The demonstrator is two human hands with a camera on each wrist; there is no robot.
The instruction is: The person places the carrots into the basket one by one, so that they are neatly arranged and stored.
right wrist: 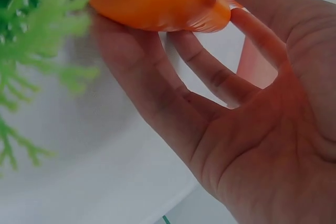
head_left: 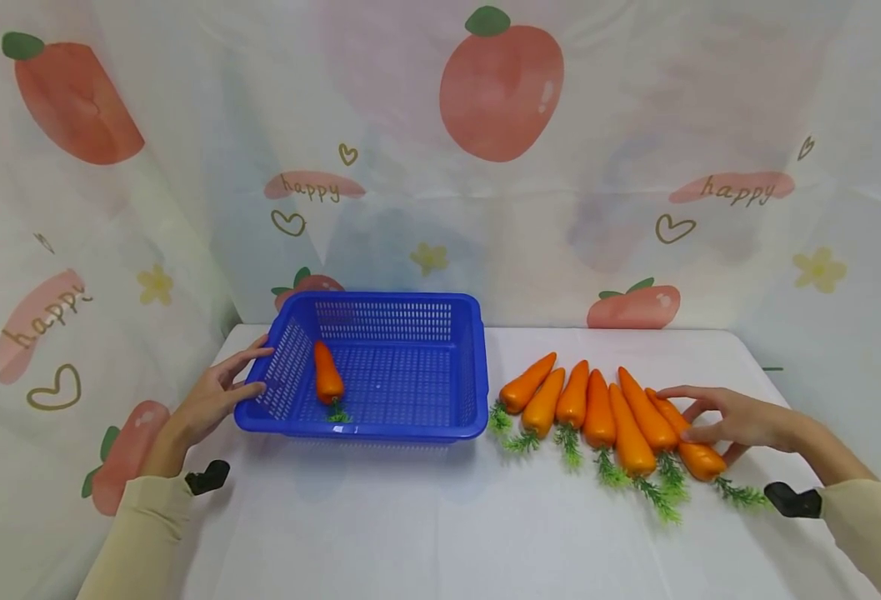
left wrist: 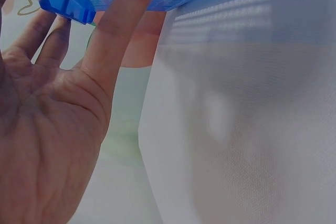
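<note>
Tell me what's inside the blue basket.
One carrot with green leaves lies inside the blue basket, toward its left. The carrot hides part of the basket floor from sight.

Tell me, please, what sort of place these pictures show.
Probably a small staged tabletop corner: sheets printed with fruit and "happy" stand behind and beside a white table, which bears a blue basket and artificial-looking carrots.
</note>
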